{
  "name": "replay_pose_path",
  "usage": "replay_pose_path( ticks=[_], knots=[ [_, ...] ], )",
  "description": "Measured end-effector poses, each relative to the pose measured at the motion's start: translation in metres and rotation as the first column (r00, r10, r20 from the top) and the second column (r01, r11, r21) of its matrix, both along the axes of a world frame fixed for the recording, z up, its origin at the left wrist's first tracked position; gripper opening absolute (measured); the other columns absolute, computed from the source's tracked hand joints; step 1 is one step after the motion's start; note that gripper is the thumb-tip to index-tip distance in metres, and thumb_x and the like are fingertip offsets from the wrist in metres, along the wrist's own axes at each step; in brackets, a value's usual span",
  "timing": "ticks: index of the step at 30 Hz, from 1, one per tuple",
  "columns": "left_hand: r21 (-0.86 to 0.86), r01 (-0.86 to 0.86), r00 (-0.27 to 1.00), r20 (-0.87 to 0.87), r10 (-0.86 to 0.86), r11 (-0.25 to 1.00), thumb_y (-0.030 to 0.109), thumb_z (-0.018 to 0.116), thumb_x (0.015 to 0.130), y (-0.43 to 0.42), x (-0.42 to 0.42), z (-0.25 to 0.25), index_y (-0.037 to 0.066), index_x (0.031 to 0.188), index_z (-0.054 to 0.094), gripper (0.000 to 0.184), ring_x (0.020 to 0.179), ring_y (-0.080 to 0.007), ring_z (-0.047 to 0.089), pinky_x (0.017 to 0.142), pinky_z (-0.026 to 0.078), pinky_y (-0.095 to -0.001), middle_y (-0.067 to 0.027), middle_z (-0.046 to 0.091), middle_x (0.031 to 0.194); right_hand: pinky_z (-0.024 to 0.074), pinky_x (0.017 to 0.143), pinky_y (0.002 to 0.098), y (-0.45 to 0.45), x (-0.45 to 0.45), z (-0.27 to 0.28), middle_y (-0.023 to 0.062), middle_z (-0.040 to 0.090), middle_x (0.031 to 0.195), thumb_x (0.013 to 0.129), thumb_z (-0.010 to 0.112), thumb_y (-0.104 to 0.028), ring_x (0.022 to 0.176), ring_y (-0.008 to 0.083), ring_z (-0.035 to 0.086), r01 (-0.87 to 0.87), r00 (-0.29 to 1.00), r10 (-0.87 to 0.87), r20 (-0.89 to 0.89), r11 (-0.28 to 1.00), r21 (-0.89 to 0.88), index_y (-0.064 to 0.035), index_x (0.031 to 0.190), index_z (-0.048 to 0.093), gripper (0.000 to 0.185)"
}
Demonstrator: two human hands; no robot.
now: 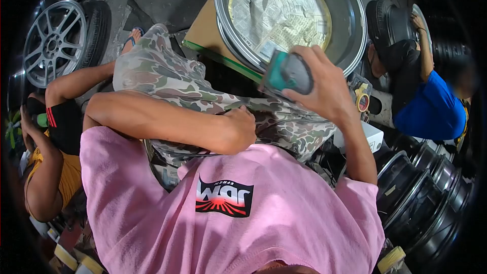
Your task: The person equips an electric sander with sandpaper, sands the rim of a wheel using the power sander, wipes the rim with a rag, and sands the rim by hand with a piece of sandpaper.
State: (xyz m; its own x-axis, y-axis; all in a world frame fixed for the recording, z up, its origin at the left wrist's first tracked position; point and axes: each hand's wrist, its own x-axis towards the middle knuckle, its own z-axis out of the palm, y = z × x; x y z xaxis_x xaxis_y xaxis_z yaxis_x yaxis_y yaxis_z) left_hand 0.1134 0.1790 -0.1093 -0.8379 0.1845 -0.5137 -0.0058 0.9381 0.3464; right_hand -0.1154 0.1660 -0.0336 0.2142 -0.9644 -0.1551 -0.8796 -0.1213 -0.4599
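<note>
In my right hand (324, 81) is a green and dark grey sander-like tool (288, 74), gripped from above near the front edge of a large silver wheel rim (357, 30). Newspaper (279, 12) masks the inside of the rim, with tape around its edge. The rim rests on a cardboard box (203, 28) with a green edge. My left hand (241, 127) lies in my lap against the camouflage trousers, its fingers curled; whether it holds anything is hidden.
A multi-spoke wheel (52, 44) and a tire (96, 33) stand at the left, beside a person in yellow (71, 172). At the right, a person in blue (431, 109) holds another wheel (388, 23). Stacked dark rims (406, 187) and tape rolls (362, 102) lie nearby.
</note>
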Motion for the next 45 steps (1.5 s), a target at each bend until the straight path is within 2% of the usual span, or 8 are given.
replay_pose_path(
  ticks=[4, 7, 12, 22, 28, 32, 38, 45],
  knots=[
    [0.176, -0.079, 0.972, 0.233, 0.036, 0.981, 0.011, 0.08, 0.068, -0.01, -0.013, 0.011, 0.002, 0.095, 0.082, 0.028, 0.108, -0.0435, 0.07, 0.073, 0.06, -0.045, -0.0276, 0.074, 0.107, 0.0561, 0.077, 0.0495, -0.015, 0.047, -0.009, 0.0148, 0.057, 0.114, 0.072, 0.089, -0.023, 0.094, 0.0428, 0.066, 0.006, 1.0, -0.007, -0.007, 0.991, -0.134, -0.0155, 0.135, 0.055, 0.072],
    [0.153, -0.086, 0.982, 0.178, 0.058, 0.984, 0.01, 0.077, 0.071, -0.008, -0.009, 0.009, 0.001, 0.093, 0.082, 0.024, 0.106, -0.0423, 0.071, 0.072, 0.06, -0.0459, -0.028, 0.075, 0.104, 0.0565, 0.073, 0.0478, 0.003, 0.042, -0.01, 0.0152, 0.056, 0.113, 0.072, 0.09, -0.022, 0.088, 0.0418, 0.067, 0.044, 0.996, -0.055, -0.077, 0.989, -0.141, -0.0165, 0.135, 0.054, 0.073],
    [-0.104, -0.054, 0.996, -0.076, 0.047, 0.993, 0.012, 0.077, 0.072, 0.007, 0.014, -0.004, 0.0, 0.093, 0.081, 0.024, 0.105, -0.0428, 0.072, 0.072, 0.06, -0.0457, -0.0271, 0.076, 0.098, 0.0568, 0.071, 0.0479, 0.058, -0.007, -0.021, 0.0131, 0.055, 0.11, 0.068, 0.091, -0.016, 0.086, 0.0388, 0.068, 0.174, 0.975, -0.197, -0.1, 0.963, -0.204, -0.0175, 0.134, 0.057, 0.074],
    [0.061, -0.041, 0.999, -0.007, 0.041, 0.997, 0.012, 0.078, 0.073, 0.002, -0.009, -0.012, 0.004, 0.09, 0.081, 0.019, 0.084, -0.0298, 0.077, 0.067, 0.061, -0.0417, -0.0131, 0.079, 0.088, 0.0553, 0.072, 0.0461, 0.054, 0.018, -0.017, 0.0118, 0.054, 0.108, 0.065, 0.092, -0.01, 0.089, 0.0367, 0.067, 0.12, 0.981, -0.152, -0.119, 0.963, -0.24, -0.0167, 0.135, 0.058, 0.078],
    [0.06, -0.021, 0.997, 0.073, 0.016, 0.998, 0.01, 0.077, 0.072, -0.002, -0.015, -0.007, 0.005, 0.088, 0.082, 0.017, 0.085, -0.0296, 0.077, 0.067, 0.061, -0.0415, -0.0134, 0.079, 0.088, 0.0551, 0.071, 0.0454, 0.066, 0.008, -0.033, 0.0131, 0.055, 0.111, 0.061, 0.091, -0.008, 0.085, 0.0361, 0.068, 0.074, 0.988, -0.113, -0.103, 0.945, -0.32, -0.0183, 0.136, 0.059, 0.082],
    [0.087, 0.023, 0.992, 0.125, -0.034, 0.996, 0.011, 0.078, 0.072, -0.007, -0.023, 0.006, 0.004, 0.089, 0.081, 0.018, 0.085, -0.0286, 0.077, 0.068, 0.061, -0.0417, -0.0135, 0.079, 0.089, 0.0558, 0.064, 0.0455, 0.047, 0.036, -0.028, 0.0111, 0.051, 0.108, 0.066, 0.085, -0.005, 0.083, 0.0342, 0.07, 0.072, 0.988, -0.111, -0.106, 0.946, -0.317, -0.024, 0.137, 0.057, 0.079],
    [0.04, 0.012, 0.997, 0.071, -0.015, 0.999, 0.011, 0.078, 0.074, -0.007, -0.016, -0.001, 0.004, 0.091, 0.081, 0.019, 0.086, -0.0302, 0.077, 0.07, 0.061, -0.042, -0.0144, 0.079, 0.09, 0.0557, 0.068, 0.0466, 0.073, 0.001, -0.03, 0.0121, 0.055, 0.114, 0.06, 0.091, -0.007, 0.084, 0.0367, 0.068, 0.156, 0.977, -0.188, -0.105, 0.953, -0.26, -0.0216, 0.138, 0.058, 0.086],
    [0.09, 0.014, 0.994, 0.111, -0.024, 0.996, 0.009, 0.079, 0.07, -0.005, -0.02, 0.007, 0.004, 0.089, 0.081, 0.019, 0.087, -0.0291, 0.078, 0.07, 0.061, -0.0413, -0.0144, 0.079, 0.09, 0.0558, 0.066, 0.043, 0.067, 0.039, -0.044, 0.0115, 0.054, 0.111, 0.065, 0.076, 0.002, 0.088, 0.0311, 0.067, 0.001, 0.981, -0.084, -0.176, 0.904, -0.427, -0.0263, 0.135, 0.061, 0.077]
  ],
)
